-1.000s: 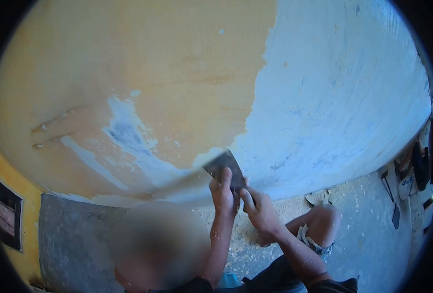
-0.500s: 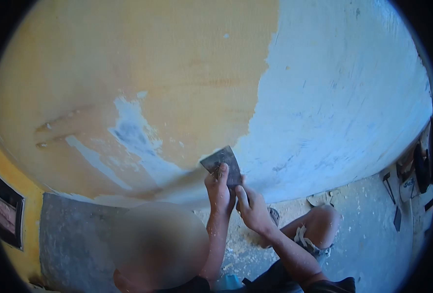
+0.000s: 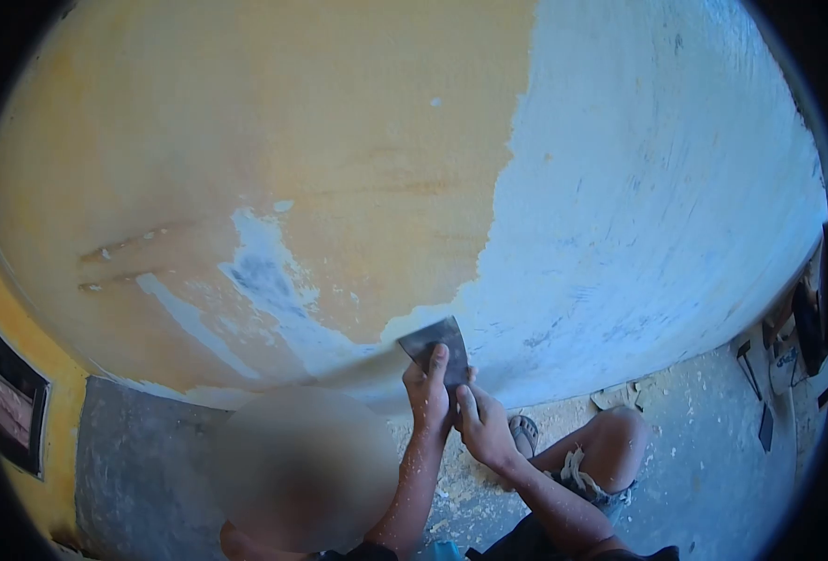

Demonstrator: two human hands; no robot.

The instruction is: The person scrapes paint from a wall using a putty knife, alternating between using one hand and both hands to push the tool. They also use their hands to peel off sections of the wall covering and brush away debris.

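Observation:
In the head view, a wide, dark-bladed scraper (image 3: 445, 344) is at the low part of a wall (image 3: 386, 122), its broad edge turned up toward yellow paint. My left hand (image 3: 427, 397) grips it near the blade, thumb stretched along the blade's face. Lower and to the right, my right hand (image 3: 485, 430) is closed around the handle end, which is mostly hidden by the fingers. Yellow paint covers the wall's left and middle. A large pale area (image 3: 620, 187) spreads on the right, and a ragged pale patch (image 3: 269, 271) breaks the yellow at lower left.
Paint flakes litter the grey floor (image 3: 694, 449) below the wall. A bent knee (image 3: 615, 439) and a sandalled foot (image 3: 523, 432) are right of my hands. A long-handled tool (image 3: 755, 393) lies at far right. A blurred round shape (image 3: 311, 467) covers the lower left.
The view has tilted, so the wall sits lower in the picture. The scraper and both hands have shifted down, uncovering pale wall above the blade. Both hands keep their grip.

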